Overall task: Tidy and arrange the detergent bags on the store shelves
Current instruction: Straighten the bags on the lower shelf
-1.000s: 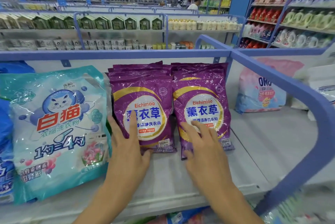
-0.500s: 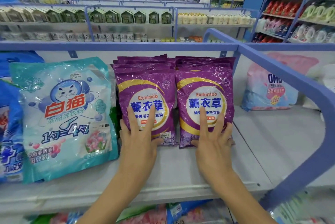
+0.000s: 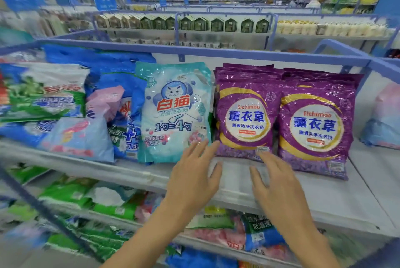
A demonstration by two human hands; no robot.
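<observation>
Upright on the shelf (image 3: pixel 324 198), two purple detergent bags (image 3: pixel 313 127) stood side by side, labels facing us; our left hand (image 3: pixel 192 176) and right hand (image 3: pixel 279 185) hovered, fingers spread, holding nothing.

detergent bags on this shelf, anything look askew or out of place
Left of the teal cat bag, the blue, pink and green bags lie slumped and overlapping instead of standing. The two purple stacks stand upright, side by side.

Light: bright, even, cool white. Glare: small flecks on the crinkled purple detergent bags (image 3: pixel 246 120) and the teal detergent bag (image 3: pixel 173 116). Shadows: soft and faint on the shelf (image 3: pixel 324 198) beneath them. Focus: centre print legible; left edge and lower-shelf stock (image 3: pixel 71 198) smeared. Distortion: blue rail (image 3: pixel 216 52) bows toward the right edge.
</observation>
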